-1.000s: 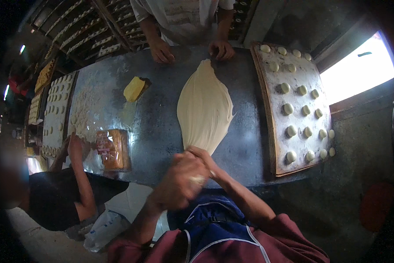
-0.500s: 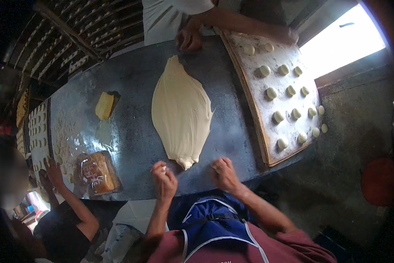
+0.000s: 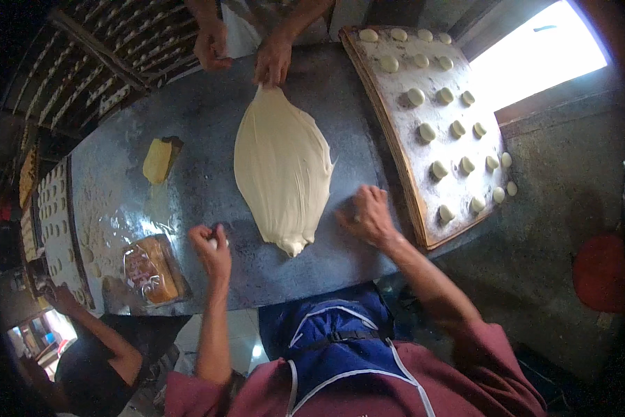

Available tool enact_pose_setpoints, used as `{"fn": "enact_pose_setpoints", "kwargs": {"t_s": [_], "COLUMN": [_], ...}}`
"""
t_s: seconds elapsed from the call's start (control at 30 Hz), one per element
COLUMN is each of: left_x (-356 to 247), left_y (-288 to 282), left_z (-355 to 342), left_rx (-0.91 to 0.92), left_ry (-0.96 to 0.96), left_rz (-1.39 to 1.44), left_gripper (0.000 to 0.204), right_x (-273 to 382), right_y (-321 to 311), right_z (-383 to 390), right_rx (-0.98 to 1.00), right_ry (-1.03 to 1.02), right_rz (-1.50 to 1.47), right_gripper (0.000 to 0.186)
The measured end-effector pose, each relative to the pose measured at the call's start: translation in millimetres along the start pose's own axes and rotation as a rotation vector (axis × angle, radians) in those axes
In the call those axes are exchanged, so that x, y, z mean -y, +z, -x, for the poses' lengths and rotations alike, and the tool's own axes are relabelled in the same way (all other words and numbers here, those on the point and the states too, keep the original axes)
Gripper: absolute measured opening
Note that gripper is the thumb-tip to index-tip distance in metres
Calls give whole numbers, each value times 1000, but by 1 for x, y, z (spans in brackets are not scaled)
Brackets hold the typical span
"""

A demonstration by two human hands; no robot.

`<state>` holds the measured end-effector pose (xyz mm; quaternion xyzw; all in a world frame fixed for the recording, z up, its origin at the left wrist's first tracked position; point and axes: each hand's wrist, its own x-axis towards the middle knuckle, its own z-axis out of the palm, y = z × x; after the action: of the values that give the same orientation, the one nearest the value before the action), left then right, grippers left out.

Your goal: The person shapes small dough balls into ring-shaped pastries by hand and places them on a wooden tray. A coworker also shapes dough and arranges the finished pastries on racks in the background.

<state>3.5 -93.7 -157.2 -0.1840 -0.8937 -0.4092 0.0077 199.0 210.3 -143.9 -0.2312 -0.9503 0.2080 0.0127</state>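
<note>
A long, leaf-shaped sheet of pale dough (image 3: 282,167) lies on the grey metal table (image 3: 211,125). My left hand (image 3: 209,243) is closed left of its near end, with something whitish at the fingers, too small to name. Opposite it, right of the dough, my right hand (image 3: 368,215) hovers at or on the tabletop, its fingers loosely curled and apart. Across the table, one hand of a co-worker (image 3: 273,59) holds the dough's far tip; that person's other hand (image 3: 211,48) is beside it at the edge.
A floury board (image 3: 396,118) with dough rounds fills the right end, another tray (image 3: 52,201) the left. Yellow fat (image 3: 158,160) and bagged bread (image 3: 149,274) lie left of the dough. A second person's arm (image 3: 104,337) is at lower left; racks (image 3: 111,48) stand behind.
My hands, together on the dough's near end a second ago, have let go and moved apart to either side. The co-worker across has reached in and taken the far tip.
</note>
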Motion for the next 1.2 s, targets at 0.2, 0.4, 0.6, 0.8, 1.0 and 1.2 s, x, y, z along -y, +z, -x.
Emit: {"fn": "enact_pose_setpoints", "kwargs": {"t_s": [0.2, 0.4, 0.6, 0.8, 1.0, 1.2], "left_x": [9, -11, 22, 13, 19, -23], "left_y": [-10, 22, -18, -22, -23, -100], "left_z": [55, 39, 19, 71, 60, 7], "left_rx": [163, -18, 77, 132, 116, 748], "left_ry": [322, 127, 77, 315, -75, 307], "left_rz": [-56, -51, -81, -81, -117, -402], "left_gripper": [25, 24, 28, 24, 27, 29], "right_x": [-28, 29, -22, -20, 6, -21], "right_y": [31, 31, 4, 34, 39, -36], "right_z": [64, 27, 5, 65, 47, 65], "right_rx": [-123, -226, -339, -132, -403, -215], "right_ry": [-149, -99, -191, -142, -137, -174], "right_rz": [-107, -168, 24, -246, -145, 6], "right_gripper": [43, 38, 39, 26, 23, 27]}}
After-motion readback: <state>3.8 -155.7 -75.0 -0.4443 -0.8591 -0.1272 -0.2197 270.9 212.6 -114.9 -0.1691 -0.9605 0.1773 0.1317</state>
